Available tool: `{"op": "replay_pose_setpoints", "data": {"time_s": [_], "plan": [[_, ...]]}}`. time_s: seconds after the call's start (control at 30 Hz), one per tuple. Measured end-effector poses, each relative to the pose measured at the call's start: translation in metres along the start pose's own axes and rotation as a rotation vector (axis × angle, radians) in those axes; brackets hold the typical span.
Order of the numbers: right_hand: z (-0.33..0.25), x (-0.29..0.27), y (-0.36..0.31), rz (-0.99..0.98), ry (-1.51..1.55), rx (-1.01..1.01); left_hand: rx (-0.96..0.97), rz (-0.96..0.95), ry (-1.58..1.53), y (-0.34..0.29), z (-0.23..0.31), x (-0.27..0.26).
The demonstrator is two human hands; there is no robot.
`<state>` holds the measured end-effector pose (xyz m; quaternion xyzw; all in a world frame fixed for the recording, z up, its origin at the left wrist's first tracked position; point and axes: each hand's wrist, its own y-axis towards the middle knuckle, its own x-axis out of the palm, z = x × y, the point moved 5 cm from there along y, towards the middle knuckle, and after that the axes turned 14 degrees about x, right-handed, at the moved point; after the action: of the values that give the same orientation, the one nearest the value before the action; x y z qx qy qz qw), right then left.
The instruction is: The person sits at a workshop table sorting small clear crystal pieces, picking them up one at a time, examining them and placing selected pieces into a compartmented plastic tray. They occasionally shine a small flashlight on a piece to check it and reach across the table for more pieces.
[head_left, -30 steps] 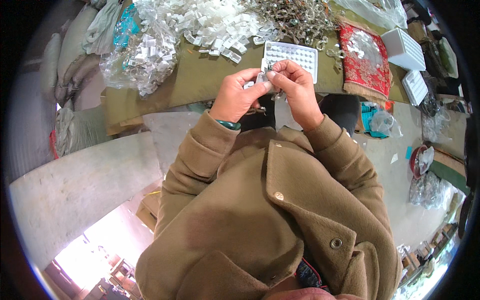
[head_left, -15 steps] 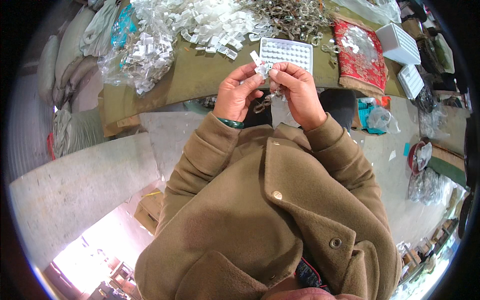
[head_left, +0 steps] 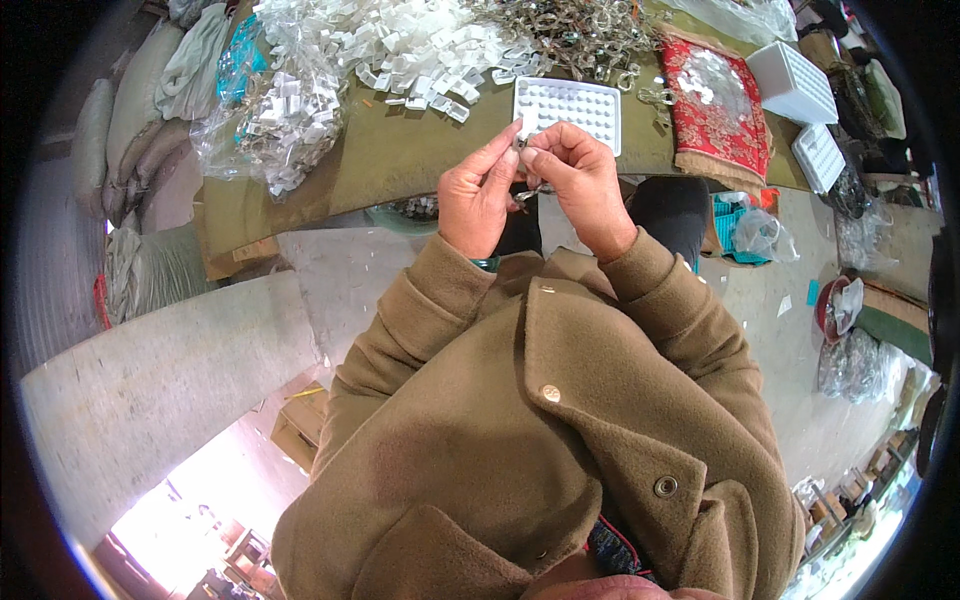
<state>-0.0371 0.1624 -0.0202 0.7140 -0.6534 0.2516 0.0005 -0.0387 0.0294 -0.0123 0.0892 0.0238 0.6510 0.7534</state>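
Before my chest, at the near edge of the table, both hands meet fingertip to fingertip. A small white plastic tag (head_left: pixel 529 123) stands up between the fingers of my left hand (head_left: pixel 474 198), which are pinched. My right hand (head_left: pixel 588 185) pinches at the tag's lower end, its thumb and forefinger closed. Below the fingertips hangs a small shiny metal piece (head_left: pixel 530 195), mostly hidden by the right fingers; its exact kind is unclear. Just beyond the hands lies a white tray (head_left: pixel 617 122) with rows of round hollows.
Loose white tags (head_left: pixel 420 50) and tangled shiny metal pieces (head_left: pixel 575 30) are heaped on the table (head_left: pixel 385 150). At left is a clear bag (head_left: pixel 285 135) of white pieces. At right lie a red patterned cloth (head_left: pixel 720 135) with small discs and stacked white trays (head_left: pixel 790 85).
The white tag now stands more upright between my fingers. My hands have drawn closer together, and the hanging metal piece has shifted up, more behind the right fingers.
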Motion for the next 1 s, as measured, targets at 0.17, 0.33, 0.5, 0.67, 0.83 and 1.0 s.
{"op": "replay_pose_setpoints", "data": {"time_s": [0.17, 0.33, 0.5, 0.67, 0.83, 1.0], "plan": [[0.001, -0.002, 0.000, 0.017, -0.050, 0.021, 0.016, -0.021, -0.008, 0.006, 0.002, -0.002], [-0.005, 0.003, -0.004, -0.018, -0.091, 0.043, -0.162, 0.102, -0.024, 0.008, -0.002, -0.013], [-0.019, 0.003, -0.008, 0.101, -0.378, -0.197, -0.277, 0.173, -0.084, 0.005, -0.001, -0.017], [-0.017, 0.003, -0.005, 0.094, -0.376, -0.270, -0.329, 0.212, -0.370, 0.005, -0.001, -0.014], [-0.016, 0.005, -0.004, 0.094, -0.372, -0.265, -0.555, 0.266, -0.708, 0.002, -0.011, -0.012], [-0.026, 0.008, -0.007, 0.132, -0.554, -0.385, -0.731, 0.337, -0.967, 0.000, -0.022, -0.012]]}}
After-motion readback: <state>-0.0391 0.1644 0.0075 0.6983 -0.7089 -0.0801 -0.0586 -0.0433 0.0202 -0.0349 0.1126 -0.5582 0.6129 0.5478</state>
